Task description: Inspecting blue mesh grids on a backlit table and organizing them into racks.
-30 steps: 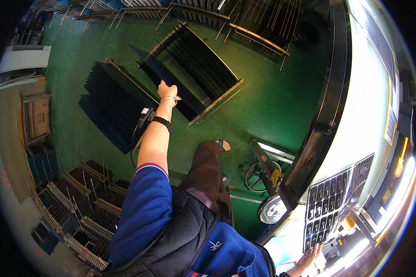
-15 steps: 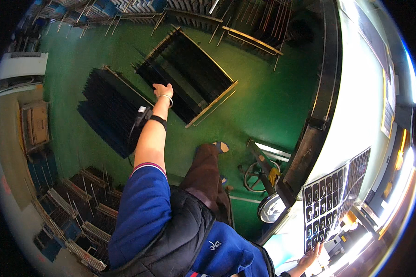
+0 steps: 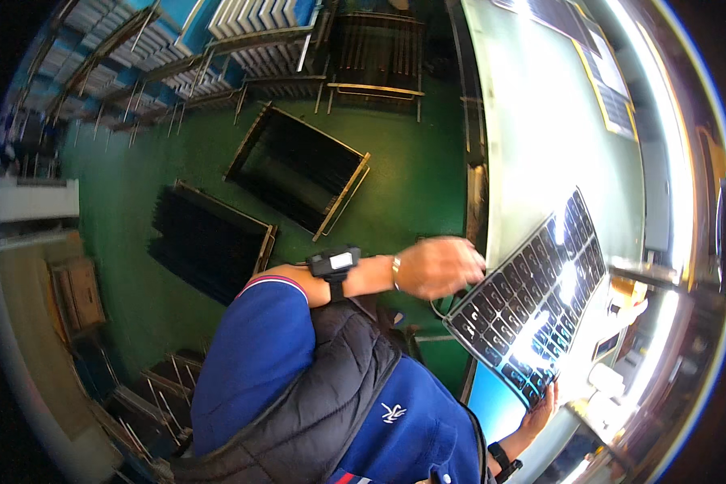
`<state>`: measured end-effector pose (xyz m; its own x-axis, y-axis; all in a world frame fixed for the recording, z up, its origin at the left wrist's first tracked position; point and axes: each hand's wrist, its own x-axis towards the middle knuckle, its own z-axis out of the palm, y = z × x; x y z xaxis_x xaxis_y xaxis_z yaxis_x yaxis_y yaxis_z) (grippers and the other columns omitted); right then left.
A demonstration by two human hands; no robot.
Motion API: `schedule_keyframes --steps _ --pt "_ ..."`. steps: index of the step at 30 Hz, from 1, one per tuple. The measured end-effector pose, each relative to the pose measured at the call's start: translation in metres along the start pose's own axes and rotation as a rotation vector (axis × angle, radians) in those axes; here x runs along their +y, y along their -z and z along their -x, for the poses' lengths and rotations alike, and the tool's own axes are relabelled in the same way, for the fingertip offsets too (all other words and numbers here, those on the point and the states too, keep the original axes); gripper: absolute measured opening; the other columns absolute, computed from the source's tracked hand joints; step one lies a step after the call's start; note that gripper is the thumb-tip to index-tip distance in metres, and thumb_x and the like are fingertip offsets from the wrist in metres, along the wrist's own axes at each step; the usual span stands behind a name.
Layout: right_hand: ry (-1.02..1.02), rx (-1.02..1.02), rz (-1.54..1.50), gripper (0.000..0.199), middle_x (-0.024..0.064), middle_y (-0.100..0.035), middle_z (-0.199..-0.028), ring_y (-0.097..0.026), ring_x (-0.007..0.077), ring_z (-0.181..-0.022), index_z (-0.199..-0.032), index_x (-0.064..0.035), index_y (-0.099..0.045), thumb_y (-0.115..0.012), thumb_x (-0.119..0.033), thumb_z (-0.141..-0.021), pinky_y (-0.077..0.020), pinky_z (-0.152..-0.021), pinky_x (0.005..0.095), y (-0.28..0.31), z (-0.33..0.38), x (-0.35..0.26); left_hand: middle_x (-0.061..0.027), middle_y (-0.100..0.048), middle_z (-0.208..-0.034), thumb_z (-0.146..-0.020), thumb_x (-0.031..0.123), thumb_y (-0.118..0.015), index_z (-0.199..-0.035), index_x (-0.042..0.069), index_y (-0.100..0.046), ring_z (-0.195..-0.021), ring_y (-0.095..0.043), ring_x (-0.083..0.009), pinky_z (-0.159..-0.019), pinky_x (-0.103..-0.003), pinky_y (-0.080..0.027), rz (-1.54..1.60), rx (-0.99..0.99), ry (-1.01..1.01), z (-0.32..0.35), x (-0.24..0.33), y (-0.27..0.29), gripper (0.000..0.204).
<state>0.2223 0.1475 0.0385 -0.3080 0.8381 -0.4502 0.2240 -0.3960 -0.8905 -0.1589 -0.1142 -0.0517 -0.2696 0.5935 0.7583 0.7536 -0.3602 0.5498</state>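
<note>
Glossy black panel [image 3: 532, 294], quilted cloth vest [image 3: 348, 363], smooth green floor [image 3: 415, 181]

Left hand [image 3: 440, 268] now away from rack [image 3: 342, 196], near patterned sheet [image 3: 532, 298]

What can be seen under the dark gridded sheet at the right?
Around the dark gridded sheet, a bright white work surface shows, with a blue area by the sheet's lower-left edge. Whatever lies directly beneath is covered; whether the sheet touches the surface cannot be told.

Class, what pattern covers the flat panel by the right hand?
The panel shows rows of dark rounded rectangles; clearest in the head view.
</note>
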Motion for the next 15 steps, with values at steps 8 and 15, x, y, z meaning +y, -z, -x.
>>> schedule_keyframes --steps 8,15 --pt "0.024 0.108 0.052 0.037 0.0131 -0.063 -0.103 -0.066 0.0212 -0.082 -0.125 -0.0009 -0.048 -0.052 -0.01 -0.089 -0.0564 -0.065 0.03 0.004 0.025 0.011 -0.0134 -0.064 -0.068 -0.071 0.033 -0.073 -0.072 0.002 -0.063 -0.057 -0.062 -0.0258 -0.056 -0.037 -0.05 -0.713 0.958 1.736 0.327 -0.143 0.144 0.033" --pt "0.305 0.037 0.667 0.047 0.0181 -0.045 -0.132 -0.049 0.0262 -0.118 -0.133 0.0013 -0.04 -0.046 -0.023 -0.093 -0.0419 -0.097 0.0368 0.037 0.025 0.005 -0.0119 -0.063 -0.064 -0.073 0.037 -0.076 -0.068 -0.003 -0.063 -0.049 -0.063 -0.0211 -0.04 -0.032 -0.052 -0.38 1.076 2.006 0.392 -0.192 0.172 0.043"
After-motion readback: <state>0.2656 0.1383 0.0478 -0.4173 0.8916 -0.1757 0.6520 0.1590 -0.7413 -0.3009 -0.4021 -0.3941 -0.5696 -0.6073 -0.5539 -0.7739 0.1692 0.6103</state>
